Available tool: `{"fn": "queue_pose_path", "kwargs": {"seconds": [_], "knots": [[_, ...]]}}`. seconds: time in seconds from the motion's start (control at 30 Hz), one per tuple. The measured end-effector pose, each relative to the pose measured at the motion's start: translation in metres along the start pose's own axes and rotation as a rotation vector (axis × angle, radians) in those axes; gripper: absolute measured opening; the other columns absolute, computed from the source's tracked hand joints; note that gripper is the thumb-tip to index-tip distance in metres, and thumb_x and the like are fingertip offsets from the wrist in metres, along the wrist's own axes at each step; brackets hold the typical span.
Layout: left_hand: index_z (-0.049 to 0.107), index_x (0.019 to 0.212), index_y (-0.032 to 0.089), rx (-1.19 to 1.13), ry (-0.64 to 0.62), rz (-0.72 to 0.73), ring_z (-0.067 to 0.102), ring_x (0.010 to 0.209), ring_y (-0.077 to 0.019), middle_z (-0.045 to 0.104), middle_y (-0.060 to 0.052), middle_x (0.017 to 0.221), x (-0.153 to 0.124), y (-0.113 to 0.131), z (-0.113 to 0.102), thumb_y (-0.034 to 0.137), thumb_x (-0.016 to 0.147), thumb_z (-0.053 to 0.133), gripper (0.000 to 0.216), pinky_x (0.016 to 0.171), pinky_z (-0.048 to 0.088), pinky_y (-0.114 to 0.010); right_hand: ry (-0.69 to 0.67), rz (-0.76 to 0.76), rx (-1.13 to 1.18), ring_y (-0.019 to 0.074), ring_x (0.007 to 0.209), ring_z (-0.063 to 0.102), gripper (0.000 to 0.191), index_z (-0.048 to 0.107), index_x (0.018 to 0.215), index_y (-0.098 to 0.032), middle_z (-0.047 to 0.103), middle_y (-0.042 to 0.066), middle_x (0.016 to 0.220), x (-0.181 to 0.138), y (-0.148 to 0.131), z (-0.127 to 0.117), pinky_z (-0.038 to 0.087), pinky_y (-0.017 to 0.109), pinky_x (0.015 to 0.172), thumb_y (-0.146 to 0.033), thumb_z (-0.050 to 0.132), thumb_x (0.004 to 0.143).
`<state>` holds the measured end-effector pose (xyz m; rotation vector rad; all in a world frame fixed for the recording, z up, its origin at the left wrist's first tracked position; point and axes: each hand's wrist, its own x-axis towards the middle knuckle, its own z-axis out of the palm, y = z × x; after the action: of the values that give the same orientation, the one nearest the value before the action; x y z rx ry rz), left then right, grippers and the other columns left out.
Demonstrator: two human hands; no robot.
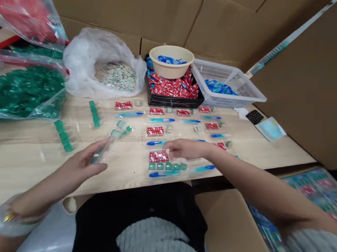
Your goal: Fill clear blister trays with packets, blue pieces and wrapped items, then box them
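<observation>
My left hand point(84, 163) grips a narrow clear plastic tray point(107, 145), tilted up above the table, with green blocks point(116, 133) at its far end. My right hand point(184, 148) is closed, fingers pointing down, over a clear tray at the front; whatever its fingertips hold is hidden. Beside those fingers lies a red patterned packet point(159, 156). Below it are a row of green cubes point(168, 166) and a blue stick-shaped piece point(162, 175). Behind my hands, several similar trays hold red packets point(155, 130), small round pieces point(169, 129) and blue pieces point(161, 120).
Green strips point(63, 136) lie at left near a bag of green pieces point(23, 90). At the back stand a white bag point(79, 61), a cream bowl point(169, 71) on a black tray point(175, 101), and a white basket point(250, 97). A cardboard box point(233, 238) stands below the table's edge.
</observation>
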<state>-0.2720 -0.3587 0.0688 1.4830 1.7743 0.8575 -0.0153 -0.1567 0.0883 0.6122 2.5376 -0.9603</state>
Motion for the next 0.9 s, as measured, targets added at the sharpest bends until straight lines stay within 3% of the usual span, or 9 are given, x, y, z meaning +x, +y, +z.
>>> {"fn": "queue_pose_path", "kwargs": {"seconds": [0.07, 0.2, 0.37, 0.5, 0.6, 0.7, 0.77, 0.83, 0.9], "knots": [[0.043, 0.123, 0.027, -0.274, -0.081, -0.144, 0.049, 0.11, -0.0242, 0.048, -0.006, 0.125, 0.003, 0.01, 0.016, 0.024, 0.075, 0.047, 0.048, 0.084, 0.046, -0.039, 0.048, -0.006, -0.129, 0.016, 0.085, 0.057, 0.033, 0.057, 0.106, -0.018, 0.062, 0.006, 0.095, 0.018, 0.009, 0.017, 0.043, 0.027, 0.075, -0.012, 0.05, 0.074], [0.048, 0.12, 0.026, -0.639, -0.129, -0.337, 0.054, 0.104, -0.0212, 0.05, -0.007, 0.123, -0.004, 0.017, 0.033, 0.019, 0.073, 0.045, 0.047, 0.079, 0.049, -0.035, 0.384, 0.027, -0.41, 0.0257, 0.109, 0.044, 0.046, 0.047, 0.12, -0.016, 0.049, 0.015, 0.119, 0.01, 0.014, 0.066, 0.033, 0.042, 0.09, -0.025, 0.055, 0.075], [0.047, 0.12, 0.028, -0.753, -0.234, -0.336, 0.052, 0.107, -0.0211, 0.046, -0.006, 0.127, 0.005, 0.019, 0.038, 0.021, 0.078, 0.041, 0.044, 0.081, 0.048, -0.036, 0.513, -0.098, -0.338, 0.0277, 0.122, 0.031, 0.054, 0.042, 0.125, -0.018, 0.039, 0.014, 0.131, -0.024, 0.012, 0.112, 0.021, 0.05, 0.099, -0.045, 0.048, 0.078], [0.047, 0.12, 0.029, -0.711, -0.658, -0.183, 0.052, 0.106, -0.0214, 0.049, -0.005, 0.125, 0.055, 0.037, 0.041, 0.02, 0.076, 0.042, 0.045, 0.078, 0.048, -0.037, 0.79, -0.037, 0.154, 0.0205, 0.101, 0.05, 0.048, 0.04, 0.124, -0.019, 0.049, 0.013, 0.119, -0.009, 0.016, 0.072, 0.039, 0.041, 0.086, -0.039, 0.045, 0.081], [0.05, 0.117, 0.027, -0.638, -0.841, -0.225, 0.056, 0.098, -0.0211, 0.057, -0.006, 0.115, 0.102, 0.053, 0.047, 0.029, 0.078, 0.043, 0.039, 0.072, 0.049, -0.037, 0.765, -0.024, 0.613, 0.0114, 0.062, 0.054, 0.038, 0.052, 0.103, -0.016, 0.06, 0.003, 0.079, 0.013, 0.036, 0.031, 0.045, 0.026, 0.058, -0.039, 0.052, 0.073], [0.05, 0.115, 0.02, -0.659, -0.699, -0.34, 0.058, 0.093, -0.0202, 0.058, -0.011, 0.109, 0.137, 0.055, 0.058, 0.042, 0.081, 0.039, 0.042, 0.071, 0.049, -0.036, 0.788, 0.188, 0.788, 0.0057, 0.041, 0.04, 0.026, 0.053, 0.083, -0.015, 0.053, -0.003, 0.06, 0.032, 0.068, 0.018, 0.035, 0.019, 0.04, -0.037, 0.053, 0.069], [0.044, 0.118, 0.015, -0.587, -0.451, -0.367, 0.058, 0.089, -0.0192, 0.057, -0.013, 0.108, 0.148, 0.046, 0.068, 0.039, 0.079, 0.046, 0.047, 0.072, 0.048, -0.035, 0.826, 0.352, 0.738, 0.0054, 0.038, 0.037, 0.019, 0.052, 0.078, -0.015, 0.052, -0.003, 0.057, 0.043, 0.087, 0.022, 0.033, 0.019, 0.038, -0.033, 0.05, 0.071], [0.038, 0.122, 0.01, -0.325, -0.164, -0.344, 0.059, 0.084, -0.0187, 0.058, -0.014, 0.102, 0.152, 0.033, 0.079, 0.031, 0.075, 0.053, 0.054, 0.073, 0.047, -0.034, 0.843, 0.446, 0.652, 0.0075, 0.041, 0.041, 0.016, 0.053, 0.073, -0.015, 0.053, -0.001, 0.056, 0.054, 0.1, 0.028, 0.036, 0.02, 0.04, -0.03, 0.049, 0.072], [0.038, 0.121, 0.008, 0.027, 0.022, -0.246, 0.058, 0.083, -0.0191, 0.058, -0.013, 0.096, 0.15, 0.022, 0.088, 0.024, 0.073, 0.054, 0.053, 0.075, 0.045, -0.034, 0.856, 0.467, 0.594, 0.011, 0.05, 0.049, 0.014, 0.055, 0.073, -0.014, 0.054, 0.001, 0.059, 0.063, 0.106, 0.032, 0.04, 0.023, 0.048, -0.027, 0.052, 0.07]]}}
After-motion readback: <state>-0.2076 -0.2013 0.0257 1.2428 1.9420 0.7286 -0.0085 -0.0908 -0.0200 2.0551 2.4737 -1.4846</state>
